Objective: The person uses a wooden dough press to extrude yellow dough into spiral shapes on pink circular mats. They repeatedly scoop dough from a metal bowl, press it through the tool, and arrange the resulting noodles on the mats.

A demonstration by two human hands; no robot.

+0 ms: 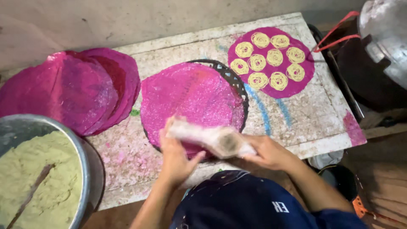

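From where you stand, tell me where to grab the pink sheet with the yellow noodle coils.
Probably pinch the bare near-left rim of the pink sheet, coming from the front. The coils fill its middle, and it lies flat on the table, so only the thin edge is free.

Magenta mat (193, 95); yellow noodle spirals (268, 58) (nine); pale-yellow dough (29, 178).
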